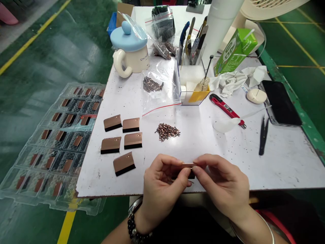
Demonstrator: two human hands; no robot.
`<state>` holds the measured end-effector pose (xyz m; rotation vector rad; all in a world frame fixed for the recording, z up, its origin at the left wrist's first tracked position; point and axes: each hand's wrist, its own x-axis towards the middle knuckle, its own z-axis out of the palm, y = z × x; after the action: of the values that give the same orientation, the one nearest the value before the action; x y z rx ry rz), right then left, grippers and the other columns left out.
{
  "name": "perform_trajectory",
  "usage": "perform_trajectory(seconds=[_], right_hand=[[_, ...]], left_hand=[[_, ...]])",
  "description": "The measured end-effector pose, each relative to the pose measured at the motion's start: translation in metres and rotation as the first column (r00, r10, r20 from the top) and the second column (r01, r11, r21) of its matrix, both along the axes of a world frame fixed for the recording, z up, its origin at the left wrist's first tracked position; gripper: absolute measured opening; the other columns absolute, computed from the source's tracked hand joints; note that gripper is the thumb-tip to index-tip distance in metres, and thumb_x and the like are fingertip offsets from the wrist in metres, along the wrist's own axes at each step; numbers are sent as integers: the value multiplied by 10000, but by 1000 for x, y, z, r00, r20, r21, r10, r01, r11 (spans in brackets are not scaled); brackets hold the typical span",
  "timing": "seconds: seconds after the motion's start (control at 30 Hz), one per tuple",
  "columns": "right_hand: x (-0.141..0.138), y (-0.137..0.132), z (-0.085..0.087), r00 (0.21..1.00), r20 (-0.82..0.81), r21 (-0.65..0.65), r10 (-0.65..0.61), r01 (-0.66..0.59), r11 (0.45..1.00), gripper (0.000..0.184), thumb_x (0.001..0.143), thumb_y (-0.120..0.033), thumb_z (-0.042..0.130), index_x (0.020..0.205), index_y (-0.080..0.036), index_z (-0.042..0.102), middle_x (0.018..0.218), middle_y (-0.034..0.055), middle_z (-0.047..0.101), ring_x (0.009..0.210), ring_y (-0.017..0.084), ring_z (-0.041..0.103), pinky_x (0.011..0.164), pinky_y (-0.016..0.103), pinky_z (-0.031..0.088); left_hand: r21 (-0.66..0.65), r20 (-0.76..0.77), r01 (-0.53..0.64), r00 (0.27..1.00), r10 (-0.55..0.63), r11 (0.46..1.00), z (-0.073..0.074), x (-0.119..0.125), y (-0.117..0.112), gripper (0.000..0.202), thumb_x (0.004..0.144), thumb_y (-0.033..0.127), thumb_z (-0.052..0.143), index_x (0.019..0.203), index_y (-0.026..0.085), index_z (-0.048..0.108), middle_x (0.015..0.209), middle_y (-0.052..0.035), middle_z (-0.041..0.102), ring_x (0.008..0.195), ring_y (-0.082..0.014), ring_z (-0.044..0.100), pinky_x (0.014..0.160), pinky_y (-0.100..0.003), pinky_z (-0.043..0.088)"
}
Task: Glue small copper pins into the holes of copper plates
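My left hand (162, 184) and my right hand (223, 184) meet at the front edge of the white table (279, 162), both closed on one small copper-and-black plate (187, 166) pinched between the fingertips. Most of that plate is hidden by my fingers. Several matching copper plates (123, 139) lie flat on the table to the left of my hands. A small heap of copper rivets (167, 131) sits just beyond my hands.
A clear plastic tray (54, 142) with copper plates in its pockets sticks out at the table's left. Farther back stand a lidded mug (129, 47), parts bags (157, 84), a tool holder (191, 81) and a green carton (235, 51). A red knife (225, 107), tweezers (263, 135) and a phone (281, 101) lie at right.
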<state>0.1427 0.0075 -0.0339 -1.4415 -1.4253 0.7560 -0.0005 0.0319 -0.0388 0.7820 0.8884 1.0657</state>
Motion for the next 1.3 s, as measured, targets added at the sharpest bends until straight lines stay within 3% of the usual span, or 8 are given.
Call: perform_trajectory(seconds=[0.33,0.6,0.7,0.83,0.93,1.03,1.13,1.3], right_hand=[[-5,6,3,994,-82,-55,-73,69,996,46,845,-231,638,883,-205,643,771,17,684,679,127,645,585,214,541],[7,-2,11,998,18,-37,64,-63,997,205,896,-176,559,1068,-257,635,845,-14,657,719,95,611,647,213,506],[25,0,11,977,63,82,-203,197,977,288,872,-215,600,1158,-247,605,831,4,604,755,128,576,693,277,473],[61,15,5,782,235,229,-577,532,815,649,696,-381,781,1255,-219,494,954,46,557,674,148,528,620,329,410],[82,31,3,708,528,137,-470,475,869,732,654,-529,769,1250,-217,479,1089,86,564,716,178,552,634,343,421],[89,46,6,659,701,18,-273,367,930,362,761,-518,673,915,-206,573,820,18,612,629,152,527,610,309,382],[92,61,11,607,761,-24,-231,381,924,313,792,-458,646,707,-198,494,592,-21,517,520,127,428,557,291,292],[111,80,16,527,814,-20,-246,448,894,323,787,-436,641,673,-198,454,591,5,502,541,151,406,576,312,250]], left_hand=[[-54,24,-6,1000,7,999,5,0,4,159,806,96,693,882,175,579,793,19,726,734,-121,711,540,-155,617],[-81,28,-19,999,21,997,7,0,2,161,788,105,714,846,166,576,770,30,712,690,-106,697,537,-166,620],[-95,0,-25,1000,25,995,7,-1,2,165,777,127,728,826,164,575,767,25,706,680,-102,682,518,-165,615],[-78,-33,-26,999,23,997,6,-1,2,159,771,147,730,822,159,579,765,11,698,671,-107,667,516,-179,616],[-84,-61,-54,997,49,995,9,2,2,166,751,157,738,807,158,582,750,8,692,662,-116,659,502,-187,612],[-106,-91,-123,989,113,987,15,6,2,189,715,160,757,789,164,582,728,16,685,650,-116,651,486,-174,597],[-80,-88,-164,984,157,983,18,9,-1,192,704,165,767,779,160,590,728,10,682,639,-114,651,491,-173,595],[69,-62,-177,982,181,982,12,5,-6,156,744,168,740,798,166,594,760,-2,690,619,-121,673,505,-187,602]])
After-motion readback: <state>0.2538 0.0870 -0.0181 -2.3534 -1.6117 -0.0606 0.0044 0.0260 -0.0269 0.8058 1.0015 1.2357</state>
